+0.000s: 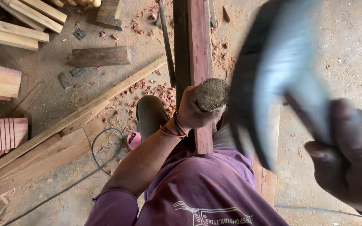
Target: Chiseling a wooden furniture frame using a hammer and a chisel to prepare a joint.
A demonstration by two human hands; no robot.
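the floor (348,37) is bare ground coated in pale sawdust, scattered with small reddish wood chips (147,90) and offcuts. pale planks (17,25) lie stacked at the upper left, a dark squared block (99,56) sits nearby, and a long light batten (76,115) runs diagonally across flatter reddish boards (38,161). a thin black cable (99,155) loops over the dust.

a long reddish-brown timber beam (198,50) with smooth planed faces runs away from the person. the left hand (191,113), wearing red cord bracelets, is closed around a wooden chisel handle with a frayed, mushroomed top (212,94), held upright against the beam. the right hand (350,161) grips the shaft of a blurred dark metal hammer head (273,75), raised close to the camera, right of the chisel.
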